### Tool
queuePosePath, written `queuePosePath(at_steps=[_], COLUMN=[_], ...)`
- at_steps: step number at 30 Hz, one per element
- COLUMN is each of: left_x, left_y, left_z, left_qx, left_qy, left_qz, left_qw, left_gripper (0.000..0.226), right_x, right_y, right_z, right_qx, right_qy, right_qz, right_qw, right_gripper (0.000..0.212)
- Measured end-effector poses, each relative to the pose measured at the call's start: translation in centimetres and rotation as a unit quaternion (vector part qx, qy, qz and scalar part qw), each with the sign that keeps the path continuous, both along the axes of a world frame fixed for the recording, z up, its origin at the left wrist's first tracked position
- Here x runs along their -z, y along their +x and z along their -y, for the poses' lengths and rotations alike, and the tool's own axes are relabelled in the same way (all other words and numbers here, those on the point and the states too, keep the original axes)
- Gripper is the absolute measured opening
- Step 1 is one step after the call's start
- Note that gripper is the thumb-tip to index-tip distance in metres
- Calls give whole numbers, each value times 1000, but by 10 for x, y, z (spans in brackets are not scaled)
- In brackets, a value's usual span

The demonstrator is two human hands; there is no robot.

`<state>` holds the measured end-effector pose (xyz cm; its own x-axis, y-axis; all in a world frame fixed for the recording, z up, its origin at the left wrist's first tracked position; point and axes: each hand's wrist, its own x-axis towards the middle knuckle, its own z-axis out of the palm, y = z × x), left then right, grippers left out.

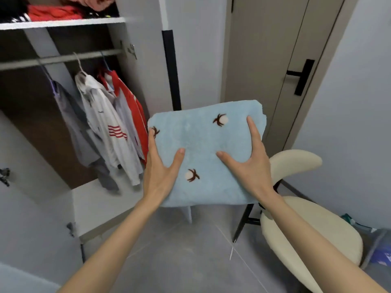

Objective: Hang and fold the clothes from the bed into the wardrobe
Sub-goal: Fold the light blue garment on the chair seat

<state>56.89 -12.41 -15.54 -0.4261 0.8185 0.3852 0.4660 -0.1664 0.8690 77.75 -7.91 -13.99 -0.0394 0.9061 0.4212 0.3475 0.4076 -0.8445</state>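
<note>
A folded light-blue fleece garment (203, 140) with small brown-and-white motifs is held up in the air in front of me. My left hand (160, 166) grips its left edge, thumb on top. My right hand (251, 161) holds its right side, thumb and forefinger spread over the top. The open wardrobe (135, 60) is to the left. On its rail (61, 59) hang a grey garment (74, 119), a white striped shirt (105, 123) and a red-and-white top (129, 96). Its upper shelf (63, 23) carries folded red and black clothes (55, 12).
A cream chair (306, 227) with black legs stands on the right, just below the folded garment. Behind it is a closed beige door (264, 60) with a black handle (302, 77). A white wardrobe ledge (101, 206) lies at lower left. Grey tiled floor (190, 256) is underfoot.
</note>
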Motion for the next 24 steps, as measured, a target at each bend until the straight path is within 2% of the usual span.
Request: queuePosePath(at_steps=[12,24], left_x=[-70,-191], left_y=[-162,-281], left_z=[87,48], left_qx=[-169,-305], left_qy=[26,108], left_qz=[-19,-72], left_qw=[985,943], left_gripper=[88,90], right_x=[-77,-205], right_y=[-191,-340], right_z=[14,-66], right_qx=[-185,-293], right_qy=[68,169], right_qz=[17,-23], right_qw=[980,941], right_gripper=[96,95])
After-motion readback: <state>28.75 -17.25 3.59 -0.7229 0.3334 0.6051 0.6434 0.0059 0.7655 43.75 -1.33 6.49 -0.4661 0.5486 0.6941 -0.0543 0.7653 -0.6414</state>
